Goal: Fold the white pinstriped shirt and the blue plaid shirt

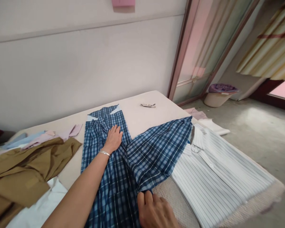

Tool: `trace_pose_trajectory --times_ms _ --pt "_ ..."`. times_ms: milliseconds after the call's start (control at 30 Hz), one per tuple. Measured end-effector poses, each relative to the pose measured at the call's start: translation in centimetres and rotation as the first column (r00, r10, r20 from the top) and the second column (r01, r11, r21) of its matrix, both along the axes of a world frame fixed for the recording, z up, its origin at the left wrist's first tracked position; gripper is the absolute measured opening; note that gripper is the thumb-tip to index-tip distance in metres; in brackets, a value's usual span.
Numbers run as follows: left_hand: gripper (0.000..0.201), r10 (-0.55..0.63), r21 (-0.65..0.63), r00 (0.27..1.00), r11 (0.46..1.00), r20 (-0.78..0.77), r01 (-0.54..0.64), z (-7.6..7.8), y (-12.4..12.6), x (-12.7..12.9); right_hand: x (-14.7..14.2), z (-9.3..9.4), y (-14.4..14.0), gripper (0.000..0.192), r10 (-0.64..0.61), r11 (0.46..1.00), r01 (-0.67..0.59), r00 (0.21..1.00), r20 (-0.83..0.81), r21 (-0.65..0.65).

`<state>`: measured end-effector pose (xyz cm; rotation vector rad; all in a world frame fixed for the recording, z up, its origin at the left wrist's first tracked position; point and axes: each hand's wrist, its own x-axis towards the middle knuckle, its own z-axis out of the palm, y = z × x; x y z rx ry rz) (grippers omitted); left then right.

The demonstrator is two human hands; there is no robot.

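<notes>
A blue plaid shirt (109, 177) lies lengthwise on the table (137, 122), with one flap of it spread out to the right. My left hand (114, 138) rests flat on its upper part, fingers stretched out. Low in the view, my right hand (155, 209) pinches the shirt's lower edge, its fingers closed on the cloth. The flap's tip touches a folded white striped shirt (218, 177) on the right. White pieces show at the plaid shirt's top corners.
Brown garments (30, 167) and a white cloth (42, 202) lie to the left, with pastel pieces (47, 137) behind them. Eyeglasses (148, 105) rest near the back edge. A wall (85, 69) bounds the far side. On the floor stands a bin (218, 98).
</notes>
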<state>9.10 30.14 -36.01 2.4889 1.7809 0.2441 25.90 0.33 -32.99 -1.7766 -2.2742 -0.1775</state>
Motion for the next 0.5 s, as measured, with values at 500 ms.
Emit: trace_pose_trajectory --times_ms 500 --pt "0.044 -0.422 0.06 0.888 0.906 0.184 0.418 7.7 -8.6 27.8 -1.9 -3.0 -0.4 0.03 0.015 0.996 -0.022 0.997 -0.075 -0.091"
